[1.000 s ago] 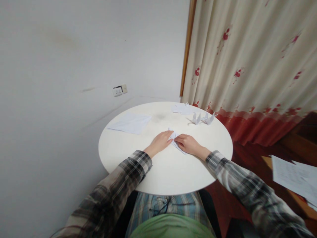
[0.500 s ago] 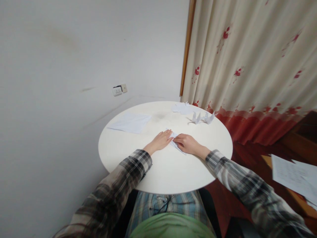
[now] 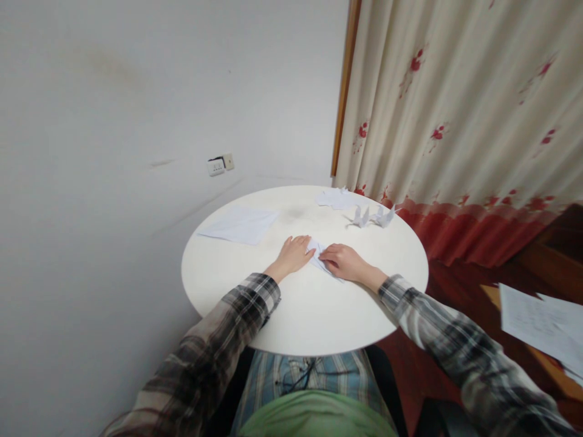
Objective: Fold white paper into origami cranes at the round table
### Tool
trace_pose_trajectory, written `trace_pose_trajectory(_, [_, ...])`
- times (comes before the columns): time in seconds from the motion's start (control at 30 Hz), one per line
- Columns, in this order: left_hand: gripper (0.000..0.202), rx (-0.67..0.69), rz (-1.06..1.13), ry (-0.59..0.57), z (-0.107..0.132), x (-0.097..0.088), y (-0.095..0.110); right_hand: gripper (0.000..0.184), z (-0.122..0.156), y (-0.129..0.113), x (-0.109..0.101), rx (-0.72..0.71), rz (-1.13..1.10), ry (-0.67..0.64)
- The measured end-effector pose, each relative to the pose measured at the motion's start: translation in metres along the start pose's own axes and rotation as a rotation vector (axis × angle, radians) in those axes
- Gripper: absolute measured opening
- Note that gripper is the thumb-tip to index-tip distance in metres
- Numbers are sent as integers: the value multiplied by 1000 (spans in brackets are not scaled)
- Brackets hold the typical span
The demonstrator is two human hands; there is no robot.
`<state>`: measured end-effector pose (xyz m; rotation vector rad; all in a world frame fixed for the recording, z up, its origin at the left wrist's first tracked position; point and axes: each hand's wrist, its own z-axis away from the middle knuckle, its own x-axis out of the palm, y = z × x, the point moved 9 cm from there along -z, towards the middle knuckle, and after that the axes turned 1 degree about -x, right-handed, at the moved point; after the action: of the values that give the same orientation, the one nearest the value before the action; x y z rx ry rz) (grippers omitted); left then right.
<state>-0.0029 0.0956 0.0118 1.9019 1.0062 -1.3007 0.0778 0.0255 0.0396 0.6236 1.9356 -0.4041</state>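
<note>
A small folded piece of white paper point(image 3: 320, 255) lies in the middle of the round white table point(image 3: 310, 315). My left hand point(image 3: 294, 254) rests flat on the table with its fingers stretched out, fingertips pressing the paper's left edge. Curled over the paper's right side, my right hand point(image 3: 345, 261) has its fingers bent and pressed together on it. Both arms wear plaid sleeves.
A flat white sheet point(image 3: 240, 225) lies at the table's left back. Two folded paper cranes point(image 3: 372, 216) and more crumpled paper point(image 3: 334, 198) sit at the back right. A flowered curtain point(image 3: 460, 121) hangs to the right, and loose sheets point(image 3: 542, 325) lie on a wooden surface there.
My left hand has slid slightly left and back across the paper, its fingers now flatter. My right hand stays pressed on the paper.
</note>
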Motion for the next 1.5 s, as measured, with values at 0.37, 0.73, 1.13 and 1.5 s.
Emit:
trace_pose_trajectory(0.37, [36,29,21,211,5,-28,9,23,-10,34,-2,180,-103,-1])
trace_pose_trajectory(0.73, [20,299,205,158,9,-29,29,15,-15,67,13,318,-600,92])
trace_pose_trajectory(1.13, [20,334,235,118,13,-28,37,43,-1,95,24,541,-627,230])
trace_pose_trajectory(1.5, [25,361,205,84,9,-24,40,36,1,102,31,645,-684,264])
